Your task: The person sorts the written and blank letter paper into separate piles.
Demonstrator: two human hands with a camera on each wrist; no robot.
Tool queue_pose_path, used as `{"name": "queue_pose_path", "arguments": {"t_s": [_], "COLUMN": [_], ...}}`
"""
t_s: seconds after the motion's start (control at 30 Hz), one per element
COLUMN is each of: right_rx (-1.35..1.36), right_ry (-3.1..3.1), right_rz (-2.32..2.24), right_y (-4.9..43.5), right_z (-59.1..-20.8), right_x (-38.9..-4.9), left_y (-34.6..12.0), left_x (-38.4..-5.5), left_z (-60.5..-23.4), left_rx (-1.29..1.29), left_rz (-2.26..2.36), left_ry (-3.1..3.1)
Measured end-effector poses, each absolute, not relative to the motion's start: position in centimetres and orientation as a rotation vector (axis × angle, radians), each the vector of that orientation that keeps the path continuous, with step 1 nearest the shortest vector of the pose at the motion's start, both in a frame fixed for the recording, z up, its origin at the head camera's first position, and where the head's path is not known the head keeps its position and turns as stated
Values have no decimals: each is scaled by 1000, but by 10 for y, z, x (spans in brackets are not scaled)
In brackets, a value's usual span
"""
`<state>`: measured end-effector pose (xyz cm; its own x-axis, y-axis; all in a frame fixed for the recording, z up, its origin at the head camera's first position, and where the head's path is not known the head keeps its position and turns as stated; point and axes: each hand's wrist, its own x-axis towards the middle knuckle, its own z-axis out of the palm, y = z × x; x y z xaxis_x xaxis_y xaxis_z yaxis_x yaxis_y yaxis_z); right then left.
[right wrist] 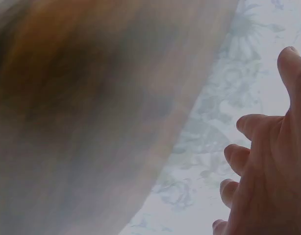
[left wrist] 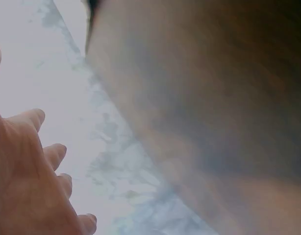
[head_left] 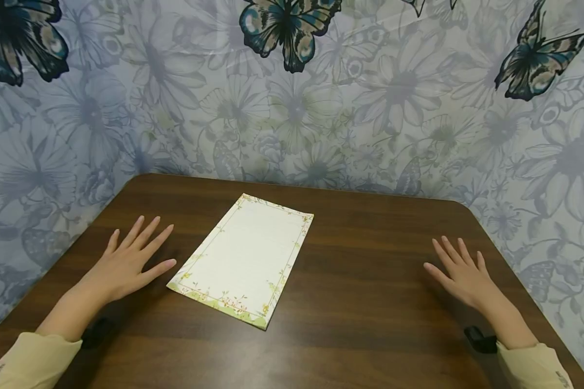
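Note:
A white paper pad [head_left: 243,256] with a green and orange floral border lies slanted on the brown wooden table [head_left: 350,302]. Left of it, my left hand [head_left: 128,265] is spread palm down over the table, its thumb tip close to the pad's lower left corner. Over the table's right side, my right hand [head_left: 464,278] is spread too, well away from the pad. Neither hand holds anything. In the wrist views, the left hand [left wrist: 33,171] and right hand [right wrist: 268,166] show extended fingers against the pale wall.
Behind the table hangs a pale floral wall covering [head_left: 297,119] with dark butterflies [head_left: 289,32]. The table's far edge has rounded corners. A black strap [head_left: 480,340] sits at the right wrist, by a pale yellow sleeve [head_left: 535,364].

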<state>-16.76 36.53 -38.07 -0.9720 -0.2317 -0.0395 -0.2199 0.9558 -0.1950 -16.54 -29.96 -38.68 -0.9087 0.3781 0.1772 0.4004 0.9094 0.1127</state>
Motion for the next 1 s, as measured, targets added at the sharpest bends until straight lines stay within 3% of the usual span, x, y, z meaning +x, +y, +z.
{"name": "queue_pose_path", "arguments": {"t_s": [0.43, 1.0], "right_rx": [-529, -744], "right_ry": [3032, 2857], "right_rz": [-284, -662], "right_y": [311, 215], "right_z": [-362, -386], "right_x": [-174, -232], "left_y": [-257, -254], "left_x": [-162, -166], "left_z": [-365, -394], "left_rx": [-706, -682], "left_rz": [-196, -674], "left_ry": [-2875, -3138]}}
